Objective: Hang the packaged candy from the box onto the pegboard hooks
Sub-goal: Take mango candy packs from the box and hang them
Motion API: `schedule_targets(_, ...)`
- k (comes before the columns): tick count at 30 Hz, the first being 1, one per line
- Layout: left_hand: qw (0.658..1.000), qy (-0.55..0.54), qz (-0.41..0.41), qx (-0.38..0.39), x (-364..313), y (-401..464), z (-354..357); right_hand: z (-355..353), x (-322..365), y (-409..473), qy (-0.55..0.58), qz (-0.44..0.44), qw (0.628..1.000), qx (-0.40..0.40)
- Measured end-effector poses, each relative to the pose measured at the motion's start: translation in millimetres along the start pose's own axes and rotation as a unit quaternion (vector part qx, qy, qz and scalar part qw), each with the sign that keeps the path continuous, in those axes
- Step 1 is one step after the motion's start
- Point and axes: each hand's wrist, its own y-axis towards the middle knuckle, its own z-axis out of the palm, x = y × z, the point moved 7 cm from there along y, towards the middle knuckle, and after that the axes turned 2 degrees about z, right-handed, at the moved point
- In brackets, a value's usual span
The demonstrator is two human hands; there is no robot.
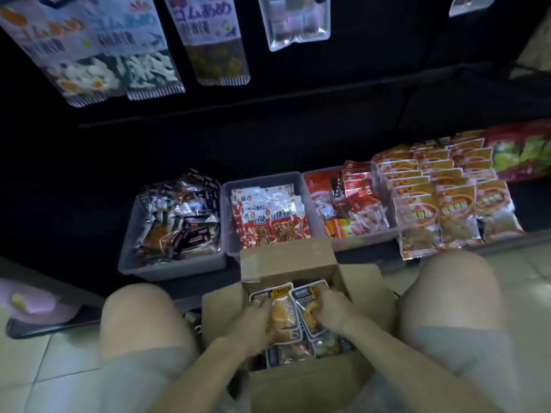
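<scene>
- Inside the cardboard box (313, 386), a candy packet (278, 308) is being grasped by the left hand (253, 326).
- Just right of it in the box, a second packet (310, 305) is being grasped by the right hand (331, 311).

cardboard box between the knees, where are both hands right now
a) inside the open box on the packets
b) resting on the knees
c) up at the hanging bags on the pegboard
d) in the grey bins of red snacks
a: the left hand and right hand are both down in the open cardboard box, each on a candy packet with yellow pieces showing through its window.
</scene>
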Motion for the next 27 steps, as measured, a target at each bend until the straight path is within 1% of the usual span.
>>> schedule_targets(5, 0.988, 0.145, 0.043, 0.001, 3, 12, 12, 22, -17, 4, -0.011, 0.040, 0.998, 0.039)
schedule_targets(7, 0.983, 0.177, 0.053, 0.016, 3, 15, 18, 30, -20, 2, 0.014, 0.061, 0.996, 0.071)
schedule_targets(9, 0.978, 0.196, 0.057, 0.031, 3, 15, 25, 35, -23, -1, 0.041, 0.076, 0.993, 0.084)
schedule_targets(15, 0.966, 0.254, 0.043, 0.023, -1, 20, 44, 31, -27, 7, 0.141, 0.098, 0.983, 0.069)
schedule_targets(19, 0.963, 0.267, 0.020, 0.010, -5, 26, 48, 29, -32, 7, 0.136, 0.098, 0.985, 0.048)
schedule_targets(22, 0.959, 0.283, 0.000, 0.027, -6, 32, 53, 33, -36, 6, 0.129, 0.103, 0.986, 0.032)
schedule_targets(27, 0.957, 0.289, -0.010, 0.025, -6, 35, 57, 38, -42, 13, 0.157, 0.121, 0.980, 0.017)
